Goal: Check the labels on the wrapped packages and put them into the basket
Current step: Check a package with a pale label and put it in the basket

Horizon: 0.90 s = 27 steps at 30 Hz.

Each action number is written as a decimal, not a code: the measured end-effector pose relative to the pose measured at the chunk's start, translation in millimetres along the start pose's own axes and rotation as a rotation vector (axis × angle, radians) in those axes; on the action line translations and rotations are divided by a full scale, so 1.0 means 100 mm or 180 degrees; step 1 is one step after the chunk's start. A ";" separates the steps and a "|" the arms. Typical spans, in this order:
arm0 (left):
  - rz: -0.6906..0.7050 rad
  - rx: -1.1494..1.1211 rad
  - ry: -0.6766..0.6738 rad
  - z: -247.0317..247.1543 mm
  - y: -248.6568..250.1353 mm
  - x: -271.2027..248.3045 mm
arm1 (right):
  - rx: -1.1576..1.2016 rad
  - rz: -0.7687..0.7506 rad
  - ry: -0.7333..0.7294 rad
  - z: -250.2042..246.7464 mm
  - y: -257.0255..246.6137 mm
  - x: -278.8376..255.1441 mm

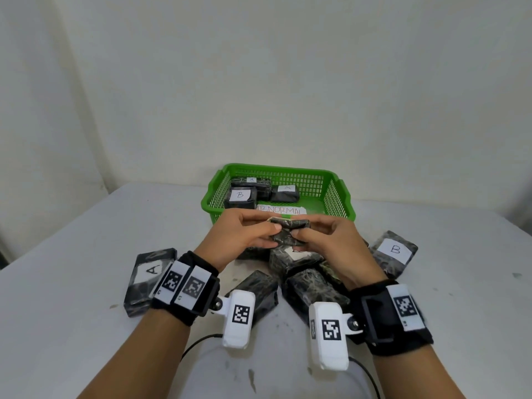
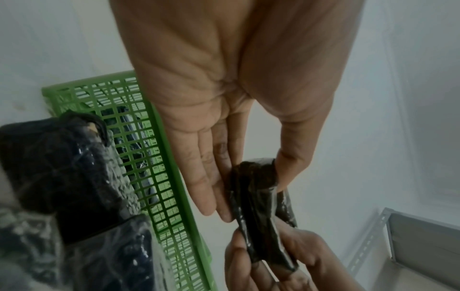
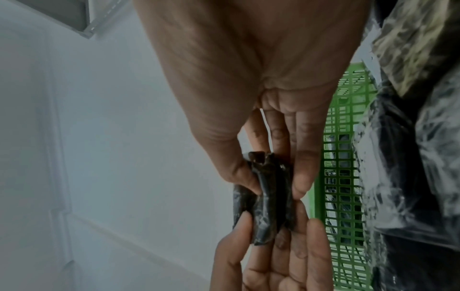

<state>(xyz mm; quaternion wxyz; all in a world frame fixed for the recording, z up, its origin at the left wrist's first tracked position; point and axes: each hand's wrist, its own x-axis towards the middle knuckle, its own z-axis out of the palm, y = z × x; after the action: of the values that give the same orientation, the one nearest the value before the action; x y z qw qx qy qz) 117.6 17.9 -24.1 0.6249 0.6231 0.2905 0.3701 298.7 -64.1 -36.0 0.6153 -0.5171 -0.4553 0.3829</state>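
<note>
Both hands hold one dark plastic-wrapped package [image 1: 289, 232] in the air just in front of the green basket [image 1: 339, 194]. My left hand [image 1: 244, 237] pinches its left end between thumb and fingers [image 2: 286, 169]. My right hand [image 1: 322, 237] pinches the right end [image 3: 271, 177]. No label shows on the held package [image 2: 261, 196] in any view. Inside the basket lie three packages, one labelled B [image 1: 240, 197] and two labelled A [image 1: 286, 192]. A white card reading NORMAL [image 1: 283, 210] sits on the basket's front.
Several wrapped packages lie on the white table [image 1: 86, 226] under and around my hands: one labelled A [image 1: 148, 279] at the left, one labelled B [image 1: 394, 251] at the right, unlabelled ones [image 1: 311, 286] in the middle. A white wall stands behind the basket.
</note>
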 end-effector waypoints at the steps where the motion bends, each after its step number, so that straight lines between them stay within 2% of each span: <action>1: 0.0009 -0.0015 0.0000 0.02 0.00 0.00 | -0.0001 -0.0008 0.0042 0.00 0.00 0.00; 9: 0.0059 0.0062 -0.0078 0.05 0.02 -0.04 | -0.0120 -0.0175 0.0173 0.03 -0.02 -0.04; 12: 0.0110 0.0008 0.0010 0.04 0.04 -0.05 | 0.0037 -0.0149 -0.0007 0.02 -0.05 -0.06; 15: 0.0240 0.0061 -0.0034 0.03 0.04 -0.06 | 0.0156 -0.0133 -0.0080 0.00 -0.06 -0.08; 18: 0.0548 0.0384 -0.0074 0.03 0.03 -0.07 | -0.0006 -0.0138 -0.0038 -0.04 -0.05 -0.07; 20: 0.0740 0.0456 -0.0040 0.01 0.04 -0.07 | 0.0103 0.0069 -0.0170 -0.08 -0.08 -0.08; 23: 0.0931 0.0487 -0.0058 -0.04 0.05 -0.07 | 0.0683 0.0471 -0.0366 -0.09 -0.16 -0.11; 27: 0.0993 0.0549 -0.0333 0.03 0.03 -0.10 | 0.0725 0.0610 -0.0274 -0.01 -0.17 -0.12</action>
<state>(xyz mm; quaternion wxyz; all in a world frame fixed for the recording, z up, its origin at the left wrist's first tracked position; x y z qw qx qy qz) 113.9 8.2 -21.8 0.5184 0.7302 0.1881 0.4033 295.7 -78.9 -21.5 0.6106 -0.4682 -0.3834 0.5110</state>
